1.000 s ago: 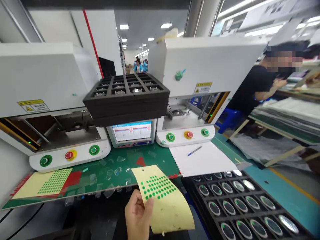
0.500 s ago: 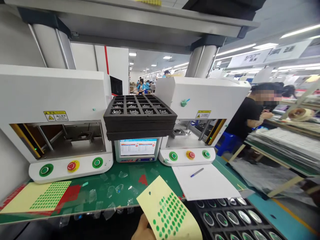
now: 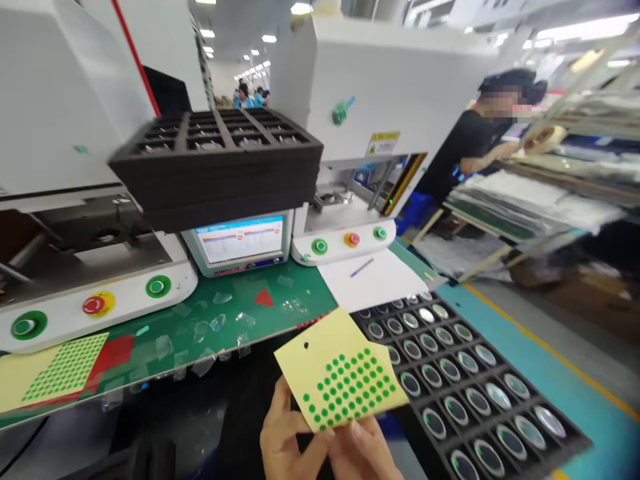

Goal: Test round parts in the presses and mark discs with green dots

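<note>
Sticker sheet (image 3: 340, 373): yellow backing, green dots, held just left of the black lens tray (image 3: 570, 445) | left hand (image 3: 285, 440) and right hand (image 3: 363, 453) grip closed on its lower edge | likely light, floppy, creasable; hold by bare margin.

Green bench (image 3: 250, 313): white paper (image 3: 375, 283), pen (image 3: 361, 267), sticker sheet (image 3: 50, 370).

place: factory assembly line | machines: two white presses (image 3: 380, 87) with green and red buttons (image 3: 319, 247) | screen (image 3: 240, 239) between them | trays: black foam trays (image 3: 215, 167) stacked, another holding round parts (image 3: 465, 393) | bench: green mat (image 3: 280, 307) | background: workers (image 3: 247, 97), long strip-lit hall
</note>
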The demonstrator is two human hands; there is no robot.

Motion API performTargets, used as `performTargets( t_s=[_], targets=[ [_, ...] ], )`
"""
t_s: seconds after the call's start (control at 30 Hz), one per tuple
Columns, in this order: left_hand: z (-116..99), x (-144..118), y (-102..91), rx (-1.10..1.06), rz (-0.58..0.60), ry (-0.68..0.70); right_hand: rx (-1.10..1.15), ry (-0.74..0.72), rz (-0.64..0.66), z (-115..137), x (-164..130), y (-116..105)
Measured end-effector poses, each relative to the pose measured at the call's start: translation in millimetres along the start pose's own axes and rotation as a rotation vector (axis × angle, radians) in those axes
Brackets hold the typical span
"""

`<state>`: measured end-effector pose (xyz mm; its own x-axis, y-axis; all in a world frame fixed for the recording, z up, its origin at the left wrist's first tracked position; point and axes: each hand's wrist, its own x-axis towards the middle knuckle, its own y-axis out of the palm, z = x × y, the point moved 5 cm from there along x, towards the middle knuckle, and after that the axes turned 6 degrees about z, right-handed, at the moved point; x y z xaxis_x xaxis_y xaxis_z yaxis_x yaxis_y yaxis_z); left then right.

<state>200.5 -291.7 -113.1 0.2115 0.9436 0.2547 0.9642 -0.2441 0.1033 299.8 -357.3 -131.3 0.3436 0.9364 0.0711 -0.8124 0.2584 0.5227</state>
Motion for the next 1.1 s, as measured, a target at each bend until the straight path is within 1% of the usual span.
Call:
performTargets(
  t_s=[0.03,0.1,0.17,0.23,0.3,0.37,0.4,0.43,0.5,0.53,0.6,0.67,0.7,0.73,0.77,0.8,0.83,0.87,0.9,0.93,0.97,1.0,1.03,1.07,1.1],
  targets=[
    [3.4,-2.5,-1.1,0.023,-0.005,-0.028,0.102,0.038,-0.019,-2.8,-1.0,3.0],
    [7.4,-8.7,-3.6,0.086,-0.020,-0.045,0.239,0.062,-0.016,-6.4,4.4,10.4],
    [10.3,-16.4,-4.7,0.172,-0.011,-0.044,0.296,0.074,-0.016,-8.5,12.3,13.5],
    [17.3,-22.5,-4.8,0.239,0.029,-0.091,0.303,0.106,-0.059,-8.9,17.6,8.9],
    [30.8,-22.2,-5.7,0.178,0.085,-0.213,0.273,0.153,-0.127,-5.3,19.9,-2.7],
    [45.6,-11.5,-6.7,0.023,0.151,-0.346,0.228,0.216,-0.171,2.8,21.3,-17.7],
    [51.8,-2.1,-7.4,-0.052,0.186,-0.400,0.205,0.255,-0.164,8.0,22.4,-24.5],
    [56.7,9.2,-8.1,-0.108,0.223,-0.445,0.185,0.301,-0.126,13.4,23.8,-29.8],
    [62.3,33.2,-8.7,-0.181,0.319,-0.518,0.151,0.392,0.016,23.2,26.5,-35.4],
    [63.4,43.0,-7.3,-0.219,0.397,-0.565,0.135,0.425,0.097,27.2,27.4,-36.3],
    [61.5,53.6,-1.8,-0.280,0.596,-0.668,0.090,0.478,0.216,31.5,27.8,-36.7],
    [55.7,52.1,5.1,-0.300,0.788,-0.754,0.033,0.506,0.254,31.2,27.5,-36.9],
    [52.2,48.6,8.5,-0.298,0.854,-0.783,0.006,0.509,0.250,29.8,27.3,-37.0],
    [49.0,44.2,11.9,-0.289,0.893,-0.803,-0.026,0.504,0.237,28.2,27.0,-37.3],
    [45.9,39.9,15.2,-0.280,0.902,-0.812,-0.068,0.478,0.212,27.1,26.9,-38.2],
    [43.0,35.9,18.3,-0.279,0.885,-0.817,-0.130,0.419,0.171,27.7,27.4,-40.1],
    [40.1,32.4,21.1,-0.287,0.851,-0.820,-0.230,0.321,0.107,30.9,28.1,-43.2],
    [37.3,29.6,23.3,-0.302,0.804,-0.823,-0.378,0.186,0.021,37.3,28.2,-46.9],
    [34.5,27.5,24.6,-0.320,0.750,-0.826,-0.565,0.015,-0.084,47.3,26.8,-49.7],
    [31.6,26.1,25.1,-0.332,0.695,-0.828,-0.773,-0.168,-0.184,58.7,23.4,-49.7],
    [28.7,25.3,24.8,-0.335,0.642,-0.827,-0.967,-0.334,-0.245,68.4,19.2,-45.8],
    [25.9,24.9,23.9,-0.326,0.596,-0.823,-1.121,-0.460,-0.241,74.5,16.1,-39.3],
    [23.0,25.1,22.6,-0.311,0.555,-0.812,-1.221,-0.537,-0.173,76.8,14.9,-31.8],
    [20.3,25.4,21.5,-0.296,0.524,-0.804,-1.266,-0.571,-0.066,76.4,15.1,-24.8],
    [17.9,25.6,20.4,-0.279,0.502,-0.796,-1.272,-0.571,0.044,74.5,16.0,-19.1]
  ],
)
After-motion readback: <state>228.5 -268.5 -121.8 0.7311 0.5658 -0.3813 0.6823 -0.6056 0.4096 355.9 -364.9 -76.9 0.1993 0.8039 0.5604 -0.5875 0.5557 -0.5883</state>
